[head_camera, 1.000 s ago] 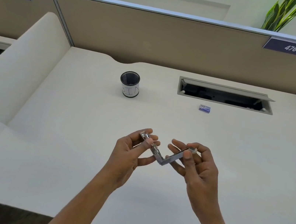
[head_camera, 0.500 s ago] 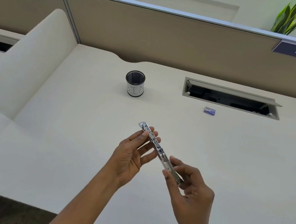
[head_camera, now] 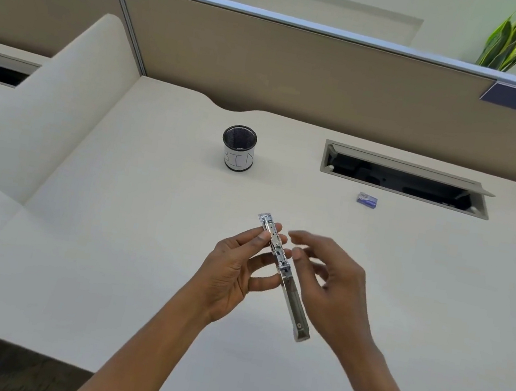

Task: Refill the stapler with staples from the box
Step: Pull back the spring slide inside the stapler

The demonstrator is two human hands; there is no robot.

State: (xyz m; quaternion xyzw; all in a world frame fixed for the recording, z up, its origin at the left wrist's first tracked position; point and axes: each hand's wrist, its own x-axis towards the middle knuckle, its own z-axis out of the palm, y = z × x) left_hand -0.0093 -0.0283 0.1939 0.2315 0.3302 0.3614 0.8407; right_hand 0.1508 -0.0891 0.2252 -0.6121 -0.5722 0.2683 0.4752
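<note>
The stapler (head_camera: 284, 275) is swung fully open into one long silver strip, its metal staple channel facing up and pointing away from me. My left hand (head_camera: 234, 269) pinches it by the channel half, thumb on the left edge and fingers under it. My right hand (head_camera: 334, 281) hovers just right of the stapler with fingers spread and blurred, holding nothing. The small purple staple box (head_camera: 367, 200) lies on the desk far to the right, well beyond both hands.
A black mesh cup (head_camera: 238, 148) with a white label stands at the desk's back middle. An open cable hatch (head_camera: 404, 179) is set into the desk at back right. Tan partition panels close the back; a rounded cream divider (head_camera: 54, 109) rises on the left.
The stapler went from a bent V held in both hands to fully unfolded and straight. My right hand let go of it and lifted to the right; my left hand alone holds it.
</note>
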